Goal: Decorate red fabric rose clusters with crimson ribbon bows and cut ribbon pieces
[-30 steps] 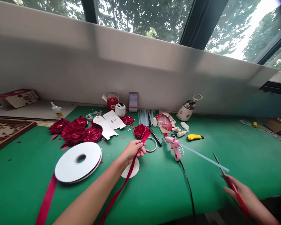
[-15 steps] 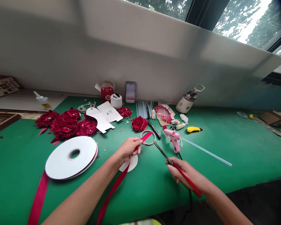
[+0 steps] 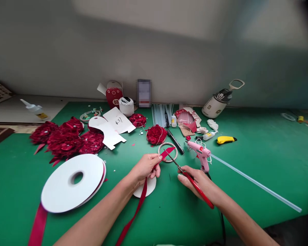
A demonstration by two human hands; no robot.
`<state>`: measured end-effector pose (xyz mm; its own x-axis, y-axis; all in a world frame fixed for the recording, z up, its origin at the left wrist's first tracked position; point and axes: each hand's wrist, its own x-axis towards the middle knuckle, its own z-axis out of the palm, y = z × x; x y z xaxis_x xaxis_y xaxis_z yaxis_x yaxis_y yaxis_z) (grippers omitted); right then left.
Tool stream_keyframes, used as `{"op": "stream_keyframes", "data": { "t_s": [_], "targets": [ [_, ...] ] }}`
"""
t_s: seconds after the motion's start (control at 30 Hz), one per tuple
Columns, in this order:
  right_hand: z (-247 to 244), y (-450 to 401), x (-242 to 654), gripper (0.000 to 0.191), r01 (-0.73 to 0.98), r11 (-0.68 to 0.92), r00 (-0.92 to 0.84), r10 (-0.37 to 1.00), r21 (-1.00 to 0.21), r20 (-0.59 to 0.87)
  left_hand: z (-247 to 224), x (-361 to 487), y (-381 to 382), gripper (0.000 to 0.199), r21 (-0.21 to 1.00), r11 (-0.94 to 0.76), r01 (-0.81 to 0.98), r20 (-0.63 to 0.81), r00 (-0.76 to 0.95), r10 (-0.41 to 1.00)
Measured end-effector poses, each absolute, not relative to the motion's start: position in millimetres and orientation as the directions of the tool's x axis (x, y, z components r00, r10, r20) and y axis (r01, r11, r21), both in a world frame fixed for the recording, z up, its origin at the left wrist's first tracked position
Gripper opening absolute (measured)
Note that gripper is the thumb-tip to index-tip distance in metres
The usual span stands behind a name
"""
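Note:
Between thumb and fingers, my left hand (image 3: 149,166) pinches a dark red ribbon (image 3: 135,212), whose pointed end sticks out to the right. My right hand (image 3: 196,181) is closed round the red handles of the scissors (image 3: 198,190). The scissor blades reach the ribbon's end, over a pale ring (image 3: 176,158) on the table. Under my left hand lies a white disc (image 3: 149,188), partly hidden. A large white ribbon spool (image 3: 59,182) rests to the left, with red ribbon hanging from it.
Red fabric flowers (image 3: 66,138) lie at the left beside white card pieces (image 3: 119,120). A pink glue gun (image 3: 200,152) with a long clear stick stands right of the ring. Behind it are a yellow cutter (image 3: 226,139) and a bottle (image 3: 215,104).
The scissor blades have moved from right of the ribbon onto its pointed end. The view has tilted down, so the window is out of sight.

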<state>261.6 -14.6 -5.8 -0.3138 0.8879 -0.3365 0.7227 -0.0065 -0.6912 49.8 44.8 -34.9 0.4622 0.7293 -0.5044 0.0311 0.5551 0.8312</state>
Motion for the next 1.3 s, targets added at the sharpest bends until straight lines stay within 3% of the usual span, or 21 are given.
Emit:
{"op": "stream_keyframes", "data": {
  "t_s": [0.43, 1.0, 1.3],
  "targets": [
    [-6.9, -5.0, 265.5, 0.044, 0.733, -0.02, -0.33, 0.863, -0.68, -0.381, -39.7, 51.8, 48.9, 0.037, 0.814, 0.581, 0.002, -0.51, 0.482, 0.713],
    [-23.6, -7.7, 272.2, 0.041, 0.729, -0.022, -0.303, 0.886, -0.684, -0.352, -36.7, 51.4, 51.7, 0.029, 0.798, 0.602, 0.007, -0.533, 0.472, 0.702],
    [-14.2, -9.6, 271.2, 0.041, 0.745, -0.037, -0.271, 0.896, -0.666, -0.352, -39.3, 48.4, 52.0, 0.012, 0.787, 0.609, -0.101, -0.509, 0.452, 0.733]
  ]
}}
